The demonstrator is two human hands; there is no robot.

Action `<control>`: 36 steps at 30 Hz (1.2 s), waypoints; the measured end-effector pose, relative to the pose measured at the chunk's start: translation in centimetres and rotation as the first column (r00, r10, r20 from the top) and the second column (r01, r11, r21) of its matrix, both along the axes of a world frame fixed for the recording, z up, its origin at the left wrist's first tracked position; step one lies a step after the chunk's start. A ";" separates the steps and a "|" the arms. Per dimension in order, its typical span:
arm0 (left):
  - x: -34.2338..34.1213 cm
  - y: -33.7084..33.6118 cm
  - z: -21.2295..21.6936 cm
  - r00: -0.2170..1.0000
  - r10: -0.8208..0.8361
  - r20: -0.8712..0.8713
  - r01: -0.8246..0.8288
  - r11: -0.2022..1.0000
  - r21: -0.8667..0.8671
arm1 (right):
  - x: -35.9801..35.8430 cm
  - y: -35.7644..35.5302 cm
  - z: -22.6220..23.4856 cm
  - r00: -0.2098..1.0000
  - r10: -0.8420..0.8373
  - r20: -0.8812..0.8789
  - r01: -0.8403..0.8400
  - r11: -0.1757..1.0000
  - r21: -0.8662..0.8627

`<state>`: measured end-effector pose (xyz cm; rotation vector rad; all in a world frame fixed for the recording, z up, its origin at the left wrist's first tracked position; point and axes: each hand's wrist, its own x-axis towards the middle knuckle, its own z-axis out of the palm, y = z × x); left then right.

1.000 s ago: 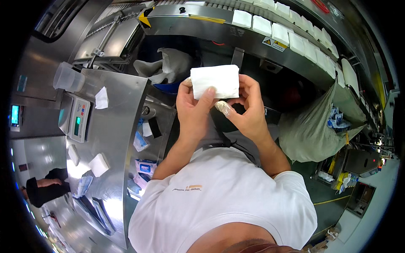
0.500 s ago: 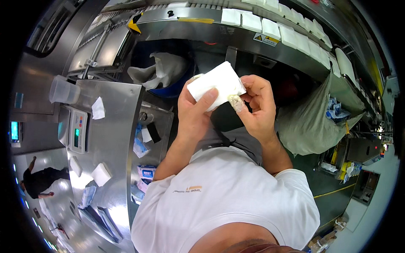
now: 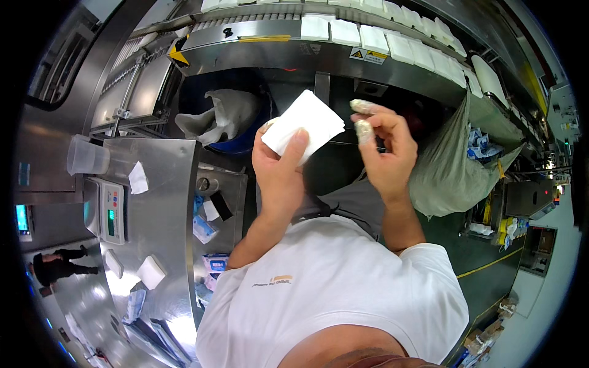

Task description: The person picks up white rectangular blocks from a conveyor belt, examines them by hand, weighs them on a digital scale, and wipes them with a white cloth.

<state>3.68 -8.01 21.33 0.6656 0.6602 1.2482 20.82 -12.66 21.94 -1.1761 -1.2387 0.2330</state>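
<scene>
A white folded wad of thin sheets, like wipes, is gripped in my left hand in front of my waist. My left thumb presses on its near face, and the fingers behind it are mostly hidden. Along its right edge the layers show slightly fanned. To the right, apart from the wad, is my right hand, with nothing visible in it. Its thumb and forefinger stand apart, and whitish translucent wraps cover their tips; the other fingers curl.
A steel table at left carries a digital scale, a clear plastic tub and white pads. Ahead, a conveyor bears a row of white stacks. A blue bin holds grey cloth; a greenish sack hangs right.
My right hand has let go of the wad's right edge and moved away to the right. The left hand still holds the wad, now tilted more. A person in the background has moved.
</scene>
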 end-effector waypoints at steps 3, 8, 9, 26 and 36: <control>-0.4 0.4 -0.7 0.998 -0.063 -0.009 0.063 0.998 -0.027 | 1.4 -0.2 0.2 0.998 0.025 0.056 -0.025 1.000 0.013; -0.4 0.7 0.0 0.951 -0.273 0.145 0.293 0.946 -0.142 | 1.5 0.0 1.7 0.933 0.357 0.048 -0.352 0.931 -0.093; -0.5 0.8 -0.2 0.922 -0.328 0.208 0.366 0.913 -0.180 | 1.4 0.4 1.7 0.911 0.412 0.023 -0.407 0.906 -0.116; -0.4 2.3 -1.5 0.898 -0.322 -0.301 0.418 0.839 0.349 | 4.4 0.3 0.0 0.790 0.553 -0.263 -0.594 0.797 -0.108; -0.8 2.8 2.8 0.873 -0.277 -0.401 0.477 0.652 0.589 | 5.1 -0.1 -0.2 0.802 0.581 -0.138 -0.594 0.799 -0.093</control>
